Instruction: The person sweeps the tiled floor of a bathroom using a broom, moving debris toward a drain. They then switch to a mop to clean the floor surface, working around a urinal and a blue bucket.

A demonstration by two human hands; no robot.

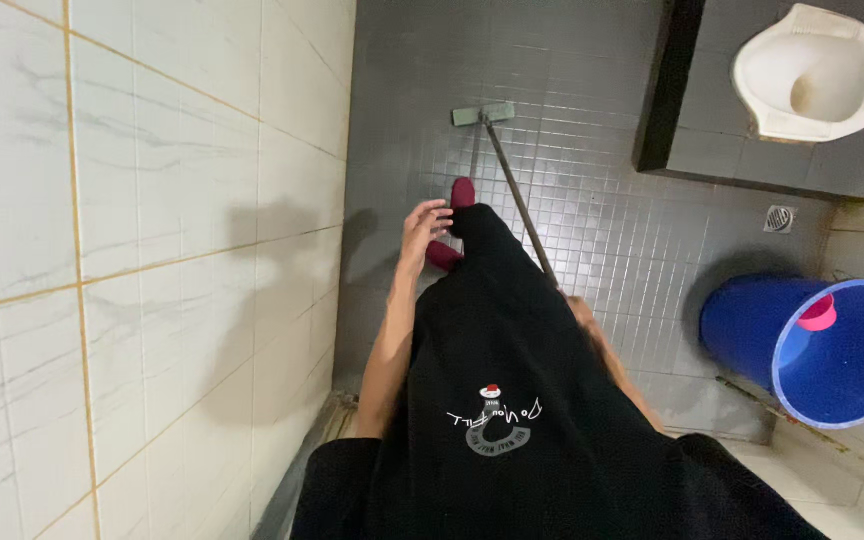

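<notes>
My left hand (422, 228) hangs free beside my body with its fingers spread, holding nothing, just above my dark red slippers (463, 192). My right hand (582, 312) is mostly hidden behind my black shirt and grips the long thin handle (520, 200) of a floor brush. The brush's pale green head (483, 114) rests flat on the wet grey mosaic floor (592, 150) ahead of my feet.
A white squat toilet pan (810, 72) sits on a raised dark platform (667, 90) at top right. A blue bucket (832, 345) with a pink scoop inside stands at right. A floor drain (780, 218) lies near it. White tiled wall (152, 250) fills the left.
</notes>
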